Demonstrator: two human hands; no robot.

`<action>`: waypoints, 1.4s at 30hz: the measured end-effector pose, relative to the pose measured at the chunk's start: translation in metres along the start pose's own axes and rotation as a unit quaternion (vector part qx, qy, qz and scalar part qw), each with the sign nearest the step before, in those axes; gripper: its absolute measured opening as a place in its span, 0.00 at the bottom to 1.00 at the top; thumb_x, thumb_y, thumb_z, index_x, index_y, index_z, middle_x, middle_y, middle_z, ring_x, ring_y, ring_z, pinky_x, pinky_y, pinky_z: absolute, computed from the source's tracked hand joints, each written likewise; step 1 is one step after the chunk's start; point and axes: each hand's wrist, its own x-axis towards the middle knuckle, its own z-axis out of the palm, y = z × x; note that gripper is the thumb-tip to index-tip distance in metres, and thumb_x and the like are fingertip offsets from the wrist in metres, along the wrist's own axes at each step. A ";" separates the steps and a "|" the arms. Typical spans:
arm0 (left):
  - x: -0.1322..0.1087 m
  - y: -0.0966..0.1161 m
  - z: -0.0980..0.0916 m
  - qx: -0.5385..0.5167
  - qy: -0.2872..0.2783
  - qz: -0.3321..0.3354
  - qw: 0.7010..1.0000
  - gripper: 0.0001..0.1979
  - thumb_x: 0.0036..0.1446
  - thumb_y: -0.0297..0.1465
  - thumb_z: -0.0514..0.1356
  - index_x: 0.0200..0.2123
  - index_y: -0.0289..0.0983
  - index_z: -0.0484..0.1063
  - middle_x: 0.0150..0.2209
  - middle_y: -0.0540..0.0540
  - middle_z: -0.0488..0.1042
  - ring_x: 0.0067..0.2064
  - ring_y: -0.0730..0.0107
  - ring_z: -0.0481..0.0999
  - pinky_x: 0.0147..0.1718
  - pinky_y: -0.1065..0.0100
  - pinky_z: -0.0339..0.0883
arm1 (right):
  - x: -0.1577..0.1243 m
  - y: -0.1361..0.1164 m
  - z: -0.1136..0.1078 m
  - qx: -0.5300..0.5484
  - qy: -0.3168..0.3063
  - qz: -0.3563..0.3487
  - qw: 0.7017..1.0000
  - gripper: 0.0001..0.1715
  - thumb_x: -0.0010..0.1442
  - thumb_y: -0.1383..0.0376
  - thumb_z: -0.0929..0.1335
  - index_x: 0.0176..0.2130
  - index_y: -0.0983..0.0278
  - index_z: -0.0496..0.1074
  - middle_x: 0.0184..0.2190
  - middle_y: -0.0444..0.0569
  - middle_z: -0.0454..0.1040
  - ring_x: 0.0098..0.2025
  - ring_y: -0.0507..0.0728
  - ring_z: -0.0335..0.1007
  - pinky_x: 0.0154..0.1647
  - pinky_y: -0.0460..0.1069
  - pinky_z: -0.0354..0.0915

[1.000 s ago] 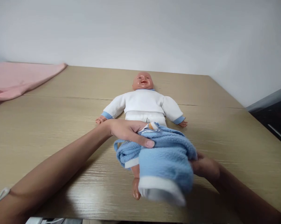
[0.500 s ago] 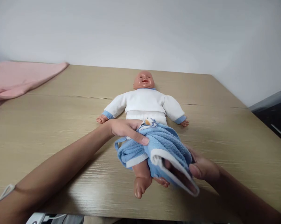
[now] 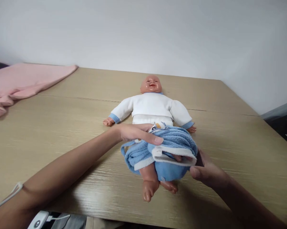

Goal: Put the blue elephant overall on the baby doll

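Observation:
A baby doll (image 3: pixel 146 178) lies on its back, feet toward me, in a white top (image 3: pixel 151 105) with blue cuffs. Blue terry pants (image 3: pixel 174 136) with white leg hems lie bunched over its lower body; one leg sits around the doll's leg. My left hand (image 3: pixel 140 133) grips the pants near the waist, thumb on top and the other fingers mostly hidden. At the other pant leg, my right hand (image 3: pixel 208 170) holds the side edge beside its gaping white hem, thumb in front and fingers behind the cloth. A fingertip shows inside that opening; whose hand it belongs to I cannot tell.
A wooden table (image 3: pixel 62 114) bears everything, with a pale wall behind. Pink cloth (image 3: pixel 36 78) lies at the far left. Below the front edge are a white device (image 3: pixel 37 220) and its cable. A dark object (image 3: pixel 283 122) stands beyond the right edge.
The free pant leg has swung up and back toward the doll, its hem now facing me more squarely. My right hand has stayed at its side. The view has shifted slightly.

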 end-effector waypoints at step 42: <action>0.011 0.006 0.076 0.543 0.103 -0.088 0.829 0.30 0.59 0.25 0.67 0.64 0.37 0.66 0.55 0.36 0.81 0.55 0.47 0.83 0.49 0.58 0.75 | -0.076 0.068 0.094 -0.421 0.477 0.063 0.769 0.26 0.67 0.46 0.70 0.54 0.59 0.82 0.44 0.56 0.89 0.45 0.74 0.86 0.46 0.62 0.79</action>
